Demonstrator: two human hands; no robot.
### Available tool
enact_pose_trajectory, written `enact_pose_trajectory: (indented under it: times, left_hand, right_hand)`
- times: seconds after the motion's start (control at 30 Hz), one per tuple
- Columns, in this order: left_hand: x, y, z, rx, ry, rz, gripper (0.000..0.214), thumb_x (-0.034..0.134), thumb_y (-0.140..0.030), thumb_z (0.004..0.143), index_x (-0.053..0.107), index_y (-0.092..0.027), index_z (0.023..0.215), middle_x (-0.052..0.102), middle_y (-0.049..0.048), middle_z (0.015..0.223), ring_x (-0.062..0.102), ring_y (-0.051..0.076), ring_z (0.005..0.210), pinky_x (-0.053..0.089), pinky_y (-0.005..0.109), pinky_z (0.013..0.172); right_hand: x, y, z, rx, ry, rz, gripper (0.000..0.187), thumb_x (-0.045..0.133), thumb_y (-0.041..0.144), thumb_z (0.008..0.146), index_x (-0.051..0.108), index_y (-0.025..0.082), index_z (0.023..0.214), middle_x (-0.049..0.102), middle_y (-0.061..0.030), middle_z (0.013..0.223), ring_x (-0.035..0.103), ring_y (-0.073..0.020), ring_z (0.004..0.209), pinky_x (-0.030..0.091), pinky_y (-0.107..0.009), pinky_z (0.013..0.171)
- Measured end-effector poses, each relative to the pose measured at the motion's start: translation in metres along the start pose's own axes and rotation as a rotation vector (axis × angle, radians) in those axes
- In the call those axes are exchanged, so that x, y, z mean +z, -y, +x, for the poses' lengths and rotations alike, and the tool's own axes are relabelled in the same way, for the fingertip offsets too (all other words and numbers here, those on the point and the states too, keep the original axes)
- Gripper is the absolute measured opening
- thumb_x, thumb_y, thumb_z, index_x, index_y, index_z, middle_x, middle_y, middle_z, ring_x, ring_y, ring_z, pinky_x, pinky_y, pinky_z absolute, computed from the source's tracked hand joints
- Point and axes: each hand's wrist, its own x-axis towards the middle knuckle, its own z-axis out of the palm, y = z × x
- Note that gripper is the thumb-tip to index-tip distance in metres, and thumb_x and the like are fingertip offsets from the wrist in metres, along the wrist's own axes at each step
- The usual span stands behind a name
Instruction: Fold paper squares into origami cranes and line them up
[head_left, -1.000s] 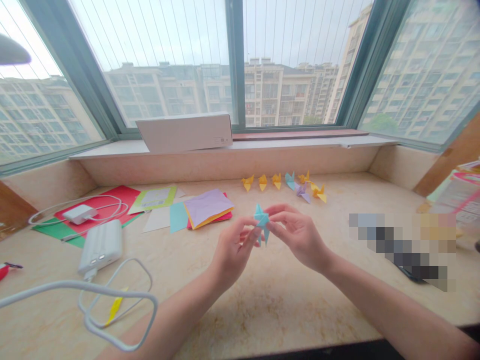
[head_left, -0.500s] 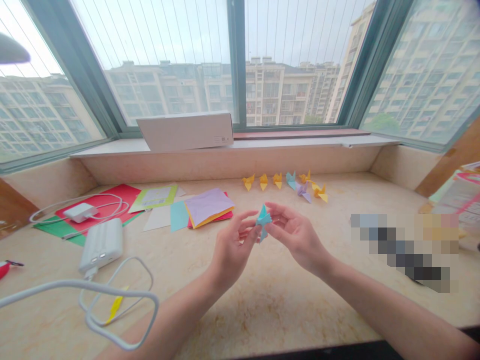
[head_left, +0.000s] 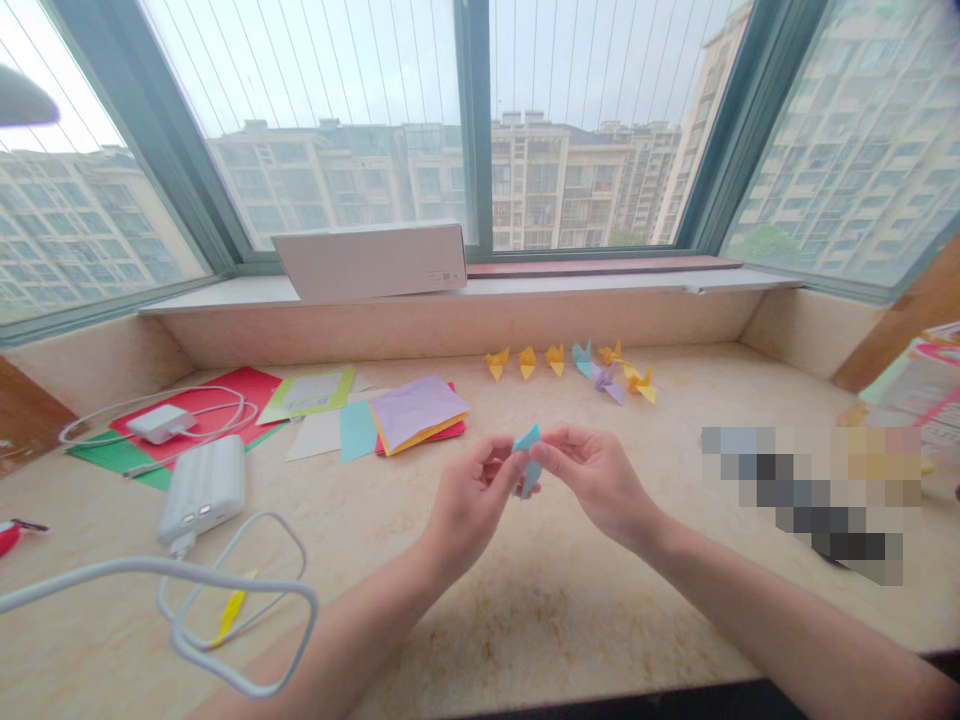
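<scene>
A marbled counter runs beneath windows; small paper birds stand near its back edge, colored sheets toward its back left corner. Above the counter's middle, the left hand and right hand angle inward from the front edge, half-curled, both pinching one blue folded paper.

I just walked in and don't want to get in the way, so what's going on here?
A person is holding a small piece of folded light-blue paper above the counter, with the fingertips of both the left hand and the right hand on it. Beyond the hands stand seven small folded paper figures: five yellow, one light blue and one purple. A purple sheet lies on other coloured paper to the left, and a white power bank sits nearer.
</scene>
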Motion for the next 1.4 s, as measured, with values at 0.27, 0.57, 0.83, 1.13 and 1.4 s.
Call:
enact_pose_trajectory:
  times: [0.27, 0.57, 0.83, 1.13, 1.4]
  left_hand:
    - [-0.002, -0.007, 0.0, -0.048, 0.028, -0.034, 0.031, 0.064, -0.041, 0.092, 0.068, -0.013, 0.102, 0.066, -0.0005, 0.064, 0.062, 0.011, 0.052, 0.047, 0.02, 0.051]
    - [-0.003, -0.008, 0.003, -0.087, 0.067, -0.063, 0.031, 0.065, -0.041, 0.091, 0.068, -0.012, 0.101, 0.066, -0.0003, 0.065, 0.057, 0.008, 0.047, 0.043, 0.019, 0.048]
    - [-0.002, -0.005, 0.002, -0.084, 0.096, -0.068, 0.028, 0.064, -0.041, 0.092, 0.064, -0.014, 0.097, 0.069, 0.0017, 0.076, 0.06, 0.008, 0.05, 0.045, 0.02, 0.049]
    - [0.0, -0.006, -0.001, -0.098, 0.091, -0.032, 0.028, 0.063, -0.043, 0.093, 0.061, -0.015, 0.092, 0.067, 0.001, 0.074, 0.061, 0.01, 0.052, 0.047, 0.021, 0.05]
    - [-0.001, -0.003, -0.003, -0.147, 0.118, -0.007, 0.031, 0.064, -0.047, 0.091, 0.057, -0.017, 0.087, 0.065, -0.0011, 0.057, 0.062, 0.012, 0.049, 0.046, 0.022, 0.048]
  right_hand:
    - [-0.008, 0.011, 0.003, -0.021, -0.03, -0.139, 0.027, 0.065, 0.043, 0.088, 0.076, 0.019, 0.087, 0.069, -0.0029, 0.078, 0.059, -0.0164, 0.076, 0.047, -0.03, 0.072]
    - [-0.008, 0.012, 0.002, 0.016, -0.006, -0.163, 0.03, 0.066, 0.044, 0.087, 0.078, 0.018, 0.095, 0.067, -0.0031, 0.074, 0.057, -0.0156, 0.07, 0.045, -0.028, 0.062]
    - [-0.006, 0.009, 0.002, 0.003, -0.04, -0.141, 0.027, 0.065, 0.041, 0.088, 0.078, 0.018, 0.088, 0.068, -0.0027, 0.071, 0.058, -0.0139, 0.067, 0.048, -0.027, 0.063]
    - [-0.003, 0.004, 0.0, -0.018, -0.11, -0.149, 0.025, 0.064, 0.039, 0.088, 0.077, 0.016, 0.089, 0.071, -0.0034, 0.074, 0.062, -0.0146, 0.067, 0.052, -0.028, 0.064]
    - [-0.001, 0.002, 0.0, -0.071, -0.119, -0.205, 0.037, 0.055, 0.044, 0.095, 0.071, 0.016, 0.078, 0.067, -0.0025, 0.067, 0.06, -0.0144, 0.063, 0.049, -0.027, 0.062]
